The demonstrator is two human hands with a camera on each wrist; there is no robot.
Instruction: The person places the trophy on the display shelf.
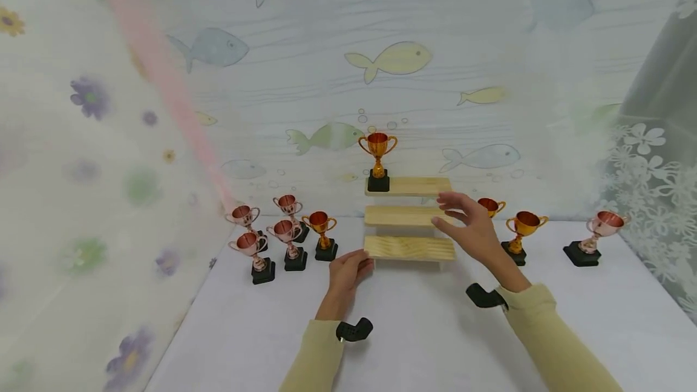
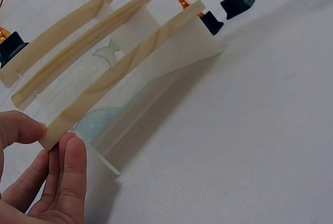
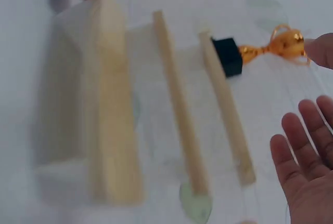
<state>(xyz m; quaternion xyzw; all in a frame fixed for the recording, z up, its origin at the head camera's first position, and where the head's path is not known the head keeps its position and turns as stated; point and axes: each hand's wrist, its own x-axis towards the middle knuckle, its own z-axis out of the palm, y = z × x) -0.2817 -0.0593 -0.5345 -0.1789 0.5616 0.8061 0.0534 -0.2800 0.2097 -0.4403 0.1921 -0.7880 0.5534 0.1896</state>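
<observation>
A three-step wooden display stand (image 1: 409,248) with pale side panels stands on the white table. On the left end of its top step is a gold trophy cup (image 1: 378,147) with a black base. My left hand (image 1: 346,274) pinches the left front corner of the lowest step between thumb and fingers; the left wrist view shows the thumb (image 2: 23,129) on top. Beside the stand's right end, my right hand (image 1: 472,231) is raised with spread fingers and holds nothing. In the right wrist view its palm (image 3: 312,182) faces the steps.
Left of the stand are several rose-gold trophies (image 1: 292,253) and one gold trophy (image 1: 325,241). On the right stand a gold trophy (image 1: 524,225), another gold one (image 1: 489,205) partly behind my right hand, and a rose-gold one (image 1: 603,225). A fish-patterned curtain (image 1: 327,77) hangs behind.
</observation>
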